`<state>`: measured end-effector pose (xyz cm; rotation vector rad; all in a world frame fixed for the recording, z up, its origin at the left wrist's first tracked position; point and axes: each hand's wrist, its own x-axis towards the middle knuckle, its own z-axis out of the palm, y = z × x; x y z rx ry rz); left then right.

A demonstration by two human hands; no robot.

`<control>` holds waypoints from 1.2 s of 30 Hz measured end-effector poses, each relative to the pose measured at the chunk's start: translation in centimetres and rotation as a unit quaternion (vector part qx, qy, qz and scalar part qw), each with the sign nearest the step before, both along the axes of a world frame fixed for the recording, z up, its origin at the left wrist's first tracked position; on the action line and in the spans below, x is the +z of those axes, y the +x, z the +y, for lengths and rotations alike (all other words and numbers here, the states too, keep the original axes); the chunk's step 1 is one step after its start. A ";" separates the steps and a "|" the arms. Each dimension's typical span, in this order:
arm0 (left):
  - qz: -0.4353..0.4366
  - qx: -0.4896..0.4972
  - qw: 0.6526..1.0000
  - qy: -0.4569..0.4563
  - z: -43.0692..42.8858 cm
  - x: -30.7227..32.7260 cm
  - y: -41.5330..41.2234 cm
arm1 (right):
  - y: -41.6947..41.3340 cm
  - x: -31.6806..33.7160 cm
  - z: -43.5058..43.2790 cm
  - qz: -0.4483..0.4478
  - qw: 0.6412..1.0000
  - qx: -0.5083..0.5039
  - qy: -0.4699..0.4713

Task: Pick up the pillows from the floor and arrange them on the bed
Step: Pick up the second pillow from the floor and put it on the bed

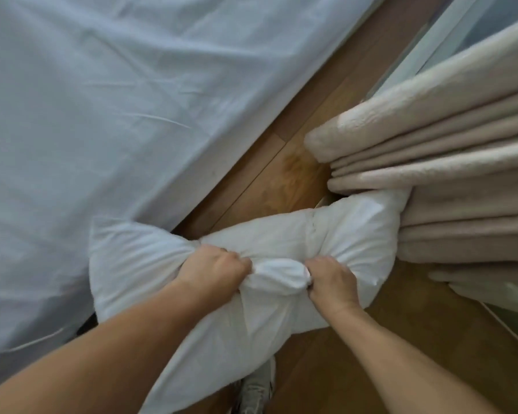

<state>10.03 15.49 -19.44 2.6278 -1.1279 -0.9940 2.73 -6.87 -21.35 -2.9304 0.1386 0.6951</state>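
I see my left hand (214,268) and right hand (331,282) bunching the soft white pillow (341,231), its length running from bed (102,115) edge toward the ribbed beige curtain (446,162).

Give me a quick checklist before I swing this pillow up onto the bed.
1. Left hand gripping the pillow: ok, fist closed on bunched fabric.
2. Right hand gripping: ok, also closed on fabric.
3. Bed has room to land it: ok, bare sheet in view.
4. Pillow's far end free of the curtain: not ok, it presses against the folds.
5. Pillow fully off the floor: cannot tell.
6. Other pillows left to collect: cannot tell, none in view.
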 end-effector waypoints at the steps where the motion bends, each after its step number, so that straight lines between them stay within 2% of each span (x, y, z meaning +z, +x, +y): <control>1: 0.009 0.010 1.000 -0.015 1.4 2.5 -0.2 | 0.1 2.8 0.6 -0.002 1.000 0.018 0.013; 5: -0.005 0.082 0.994 -0.074 8.7 14.3 1.9 | 5.0 15.8 5.4 -0.008 0.994 0.110 0.008; 8: -0.028 0.204 0.977 -0.055 15.8 23.4 5.6 | 12.3 25.7 12.1 -0.039 0.980 0.193 -0.023; 10: -0.061 0.291 0.952 -0.079 20.8 28.2 7.7 | 17.8 31.8 17.4 -0.061 0.966 0.250 -0.037; 12: -0.073 0.370 0.920 -0.102 25.4 31.9 10.2 | 24.1 36.6 23.5 -0.059 0.959 0.269 -0.061; 15: -0.047 0.419 0.906 -0.048 31.7 34.8 14.2 | 32.0 40.8 32.4 -0.037 0.964 0.241 -0.107; 19: -0.068 0.457 0.886 0.026 41.6 35.5 16.9 | 36.5 42.4 42.7 -0.030 0.953 0.278 -0.117; 25: -0.088 0.495 0.842 0.194 59.3 35.5 13.8 | 35.6 36.8 52.8 0.072 0.932 0.351 -0.060; 28: -0.116 0.498 0.807 0.296 70.9 38.1 10.2 | 37.8 35.5 57.0 0.083 0.929 0.359 -0.042; 30: -0.126 0.519 0.763 0.364 77.9 40.4 8.3 | 40.0 35.9 59.4 0.087 0.929 0.357 -0.032; 32: -0.125 0.558 0.727 0.380 82.8 42.8 7.4 | 42.1 36.7 62.1 0.085 0.929 0.358 -0.031; 33: -0.126 0.573 0.721 0.368 84.1 43.6 7.8 | 43.1 37.0 63.5 0.081 0.931 0.354 -0.028; 36: -0.158 0.563 0.740 0.334 83.6 44.4 11.5 | 45.2 37.3 67.9 0.094 0.943 0.319 0.003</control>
